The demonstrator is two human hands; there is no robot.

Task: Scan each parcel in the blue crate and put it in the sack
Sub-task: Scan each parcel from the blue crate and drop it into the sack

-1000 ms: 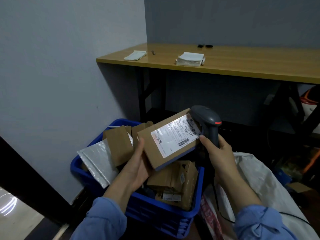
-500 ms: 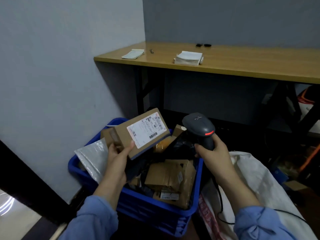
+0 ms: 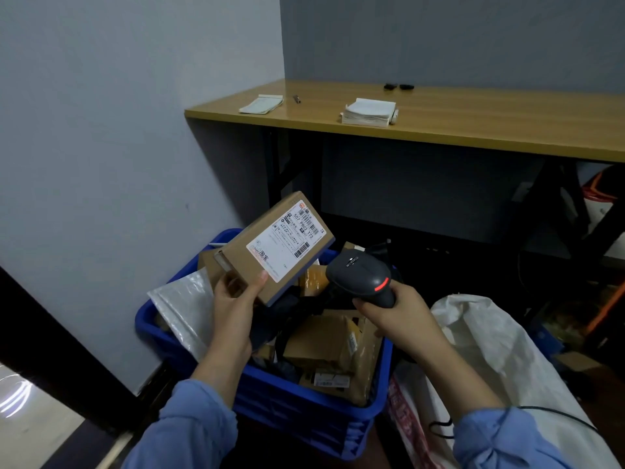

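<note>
My left hand (image 3: pixel 236 296) grips a flat cardboard parcel (image 3: pixel 270 238) by its near corner, label side up and tilted, above the blue crate (image 3: pixel 304 414). The white label with barcodes faces me. Just to the right, my right hand (image 3: pixel 395 313) holds a dark grey barcode scanner (image 3: pixel 362 275) by its handle, with a red light showing on its head, which lies just right of and below the parcel. The crate holds several cardboard parcels (image 3: pixel 324 343) and a silver padded mailer (image 3: pixel 182 302). The white woven sack (image 3: pixel 500 353) lies open to the crate's right.
A wooden table (image 3: pixel 473 120) stands behind, with a stack of papers (image 3: pixel 368 111) and a notepad (image 3: pixel 260 103) on top. A grey wall runs along the left. The scanner's black cable (image 3: pixel 439 428) trails over the sack. Clutter sits under the table at right.
My left hand has carried the parcel from right in front of the scanner to the left and up. The scanner has dropped lower and come a little toward me.
</note>
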